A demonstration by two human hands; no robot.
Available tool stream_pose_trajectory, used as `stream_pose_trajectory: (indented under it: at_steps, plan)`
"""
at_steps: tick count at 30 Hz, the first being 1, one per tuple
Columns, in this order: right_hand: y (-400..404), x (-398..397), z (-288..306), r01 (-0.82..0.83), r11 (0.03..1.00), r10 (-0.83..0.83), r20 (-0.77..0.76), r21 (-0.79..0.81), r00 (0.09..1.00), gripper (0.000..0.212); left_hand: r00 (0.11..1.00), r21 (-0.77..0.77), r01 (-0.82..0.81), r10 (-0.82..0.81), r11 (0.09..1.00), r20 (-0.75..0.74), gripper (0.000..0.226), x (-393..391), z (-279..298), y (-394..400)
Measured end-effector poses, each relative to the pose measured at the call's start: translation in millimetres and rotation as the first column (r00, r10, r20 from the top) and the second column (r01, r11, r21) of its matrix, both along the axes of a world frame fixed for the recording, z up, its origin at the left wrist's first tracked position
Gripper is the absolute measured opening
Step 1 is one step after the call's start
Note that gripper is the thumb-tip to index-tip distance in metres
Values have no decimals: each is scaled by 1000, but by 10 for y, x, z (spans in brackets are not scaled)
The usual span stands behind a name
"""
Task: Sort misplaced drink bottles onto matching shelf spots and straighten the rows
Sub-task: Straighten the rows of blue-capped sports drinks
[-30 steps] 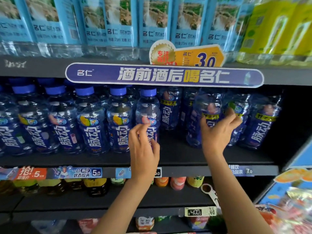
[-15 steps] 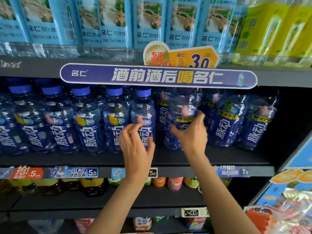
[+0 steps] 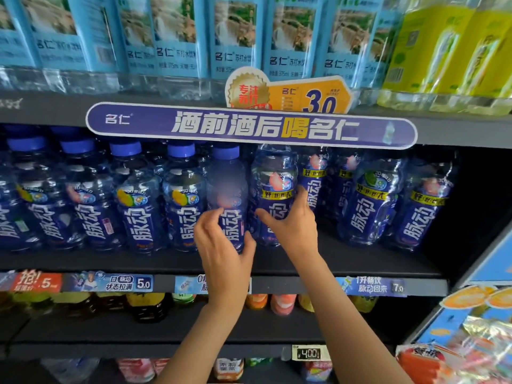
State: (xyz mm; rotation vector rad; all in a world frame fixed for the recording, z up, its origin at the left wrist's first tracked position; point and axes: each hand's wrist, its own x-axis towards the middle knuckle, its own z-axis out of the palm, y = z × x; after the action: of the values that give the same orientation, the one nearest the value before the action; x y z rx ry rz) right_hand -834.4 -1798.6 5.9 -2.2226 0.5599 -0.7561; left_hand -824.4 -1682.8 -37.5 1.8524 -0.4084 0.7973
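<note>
Hands [image 3: 221, 245] [image 3: 291, 225] around neighbouring bottles [image 3: 228, 200] [image 3: 274, 195], shelf-front

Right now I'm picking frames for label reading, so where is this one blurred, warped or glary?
Head view: the blue-capped bottle gripped by the left hand is motion-smeared; the larger yellow-banded bottle under the right hand reads sharper. The dark shelf edge bows from wide-angle distortion. Soft glare on the pale blue soda-water bottles; edges soften.
</note>
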Motion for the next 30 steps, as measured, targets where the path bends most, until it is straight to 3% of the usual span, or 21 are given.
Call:
stream_pose_trajectory:
  at_steps: [5,11,22,27,30]
  plan:
    - [13,51,22,4,1000,-3,-32,24,999,91,970,183,-19,62,983,-235,75,47,-66,57]
    - [45,45,18,37,999,-36,-37,13,999,84,926,225,-54,134,973,-354,72,120,22,-31]
    - [74,71,103,44,999,-45,-149,-11,988,83,932,206,-100,164,974,-322,62,234,-41,-98]
    - [55,36,105,47,998,-53,-179,-39,982,88,907,210,-61,142,976,-397,85,270,8,-184]
    - [56,37,102,39,999,-44,-173,-35,984,89,880,181,-104,175,978,-442,85,293,70,-223]
